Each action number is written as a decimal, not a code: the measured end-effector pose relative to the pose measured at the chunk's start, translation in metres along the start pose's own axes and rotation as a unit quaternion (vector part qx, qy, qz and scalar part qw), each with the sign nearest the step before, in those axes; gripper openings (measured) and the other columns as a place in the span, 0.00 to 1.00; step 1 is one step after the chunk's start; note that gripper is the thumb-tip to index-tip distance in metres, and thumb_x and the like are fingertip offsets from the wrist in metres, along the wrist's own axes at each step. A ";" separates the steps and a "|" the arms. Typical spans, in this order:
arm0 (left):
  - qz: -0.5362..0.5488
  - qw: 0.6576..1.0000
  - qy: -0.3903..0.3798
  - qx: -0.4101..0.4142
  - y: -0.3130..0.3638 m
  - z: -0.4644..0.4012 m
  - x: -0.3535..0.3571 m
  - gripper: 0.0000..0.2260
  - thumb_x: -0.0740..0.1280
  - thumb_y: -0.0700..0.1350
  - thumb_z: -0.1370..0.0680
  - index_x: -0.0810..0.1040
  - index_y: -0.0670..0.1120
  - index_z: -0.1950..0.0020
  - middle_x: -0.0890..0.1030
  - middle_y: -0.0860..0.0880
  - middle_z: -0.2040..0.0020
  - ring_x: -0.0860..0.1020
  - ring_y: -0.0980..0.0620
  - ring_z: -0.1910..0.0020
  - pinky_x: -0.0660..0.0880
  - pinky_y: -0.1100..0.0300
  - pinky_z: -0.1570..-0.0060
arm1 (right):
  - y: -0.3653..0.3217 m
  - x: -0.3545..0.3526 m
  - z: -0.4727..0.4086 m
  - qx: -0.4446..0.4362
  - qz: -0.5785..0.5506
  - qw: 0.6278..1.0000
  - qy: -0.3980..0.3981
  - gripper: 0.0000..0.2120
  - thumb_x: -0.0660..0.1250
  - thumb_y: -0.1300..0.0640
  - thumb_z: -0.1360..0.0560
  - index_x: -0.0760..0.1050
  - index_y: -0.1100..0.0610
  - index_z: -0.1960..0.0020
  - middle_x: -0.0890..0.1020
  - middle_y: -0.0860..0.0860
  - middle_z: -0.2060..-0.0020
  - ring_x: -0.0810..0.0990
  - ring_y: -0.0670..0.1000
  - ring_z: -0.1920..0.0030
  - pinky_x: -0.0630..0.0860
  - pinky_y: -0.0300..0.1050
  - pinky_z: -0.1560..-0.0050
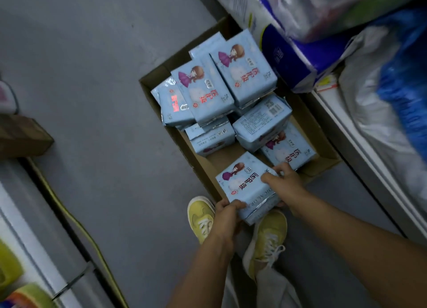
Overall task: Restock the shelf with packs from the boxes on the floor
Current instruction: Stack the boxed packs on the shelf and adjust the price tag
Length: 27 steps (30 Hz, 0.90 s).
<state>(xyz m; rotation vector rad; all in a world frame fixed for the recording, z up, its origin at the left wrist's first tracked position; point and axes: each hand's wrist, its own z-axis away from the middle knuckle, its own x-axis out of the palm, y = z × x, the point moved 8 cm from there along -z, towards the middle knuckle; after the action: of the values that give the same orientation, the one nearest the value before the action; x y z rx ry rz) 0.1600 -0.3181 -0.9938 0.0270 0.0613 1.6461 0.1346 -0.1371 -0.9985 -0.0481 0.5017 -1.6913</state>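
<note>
Hands gripped 1 light-blue pack (245, 187) over the near end of the cardboard box (323, 132) on the grey floor (92, 76): the left hand (227, 217) curled round its near corner, the right hand (284, 180) pinching its far edge. More blue packs (221, 83) lay heaped in the box's far half. Yellow sneakers (201, 217) stood just beside the box. On the right, the shelf (360, 132) carried bagged goods overhanging the box's far end.

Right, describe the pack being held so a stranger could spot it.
Find the open cardboard box on the grey floor beside the shelf. At its near end, above the yellow shoes, is a light-blue pack. It alone is gripped by both hands, left and right.
</note>
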 end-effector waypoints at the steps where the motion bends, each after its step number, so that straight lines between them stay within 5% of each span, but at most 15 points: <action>1: 0.013 1.000 -0.004 0.002 -0.001 0.014 0.000 0.17 0.67 0.40 0.23 0.74 0.42 0.34 0.81 0.46 0.56 0.74 0.56 0.70 0.73 0.62 0.70 | -0.009 -0.005 0.011 -0.014 -0.001 1.000 -0.001 0.12 0.68 0.57 0.26 0.68 0.55 0.46 0.77 0.53 0.55 0.79 0.54 0.56 0.80 0.51 0.60; 3: 0.043 0.999 -0.020 0.010 0.003 0.047 0.000 0.14 0.66 0.47 0.21 0.76 0.44 0.37 0.83 0.48 0.59 0.78 0.54 0.65 0.75 0.59 0.61 | -0.029 -0.018 0.036 -0.043 -0.012 0.999 0.002 0.11 0.68 0.60 0.26 0.69 0.57 0.47 0.77 0.52 0.56 0.79 0.51 0.59 0.76 0.44 0.66; 5: 0.053 0.998 -0.019 0.038 0.014 0.076 -0.002 0.16 0.65 0.53 0.20 0.78 0.46 0.36 0.84 0.48 0.53 0.81 0.49 0.48 0.76 0.52 0.45 | -0.048 -0.035 0.059 -0.071 -0.026 0.997 0.001 0.09 0.69 0.61 0.27 0.72 0.56 0.49 0.78 0.52 0.56 0.78 0.50 0.59 0.74 0.42 0.66; 9: 0.107 0.991 0.007 0.080 0.050 0.129 -0.012 0.20 0.62 0.61 0.21 0.73 0.48 0.39 0.80 0.51 0.53 0.79 0.48 0.52 0.78 0.52 0.61 | -0.086 -0.066 0.104 -0.107 -0.048 0.992 -0.045 0.08 0.71 0.61 0.31 0.76 0.54 0.53 0.78 0.52 0.58 0.76 0.50 0.61 0.72 0.40 0.70; 13: 0.099 0.988 -0.063 0.104 0.081 0.171 -0.006 0.32 0.61 0.68 0.26 0.76 0.46 0.34 0.81 0.40 0.40 0.76 0.38 0.35 0.72 0.40 0.36 | -0.117 -0.083 0.146 -0.100 -0.091 0.982 -0.130 0.15 0.70 0.59 0.39 0.78 0.55 0.51 0.80 0.58 0.56 0.78 0.55 0.58 0.74 0.44 0.68; 17: 0.065 0.982 -0.109 0.140 0.104 0.224 0.003 0.36 0.71 0.63 0.35 0.74 0.47 0.31 0.84 0.44 0.45 0.81 0.44 0.44 0.82 0.50 0.55 | -0.139 -0.100 0.185 -0.109 -0.124 0.974 -0.156 0.28 0.73 0.54 0.47 0.77 0.57 0.47 0.80 0.62 0.51 0.77 0.61 0.51 0.73 0.53 0.56; 24: 0.009 0.960 -0.146 0.240 0.146 0.316 0.001 0.27 0.70 0.57 0.30 0.72 0.50 0.33 0.79 0.43 0.38 0.79 0.43 0.41 0.81 0.52 0.57 | -0.180 -0.118 0.263 -0.159 -0.162 0.967 -0.119 0.39 0.72 0.48 0.45 0.72 0.64 0.38 0.77 0.66 0.41 0.76 0.62 0.45 0.71 0.54 0.49; 27: -0.004 0.947 -0.165 0.277 0.160 0.361 -0.007 0.22 0.65 0.60 0.25 0.76 0.49 0.36 0.84 0.45 0.45 0.82 0.45 0.46 0.81 0.54 0.59 | -0.201 -0.119 0.307 -0.186 -0.180 0.960 -0.111 0.32 0.70 0.51 0.40 0.73 0.65 0.40 0.77 0.66 0.40 0.77 0.61 0.45 0.73 0.53 0.50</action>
<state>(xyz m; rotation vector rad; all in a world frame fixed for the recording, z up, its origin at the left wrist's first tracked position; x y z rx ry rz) 0.0211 -0.3288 -0.6241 0.7289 0.2664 1.5502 0.0654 -0.0964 -0.6214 -0.6298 0.6634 -1.8924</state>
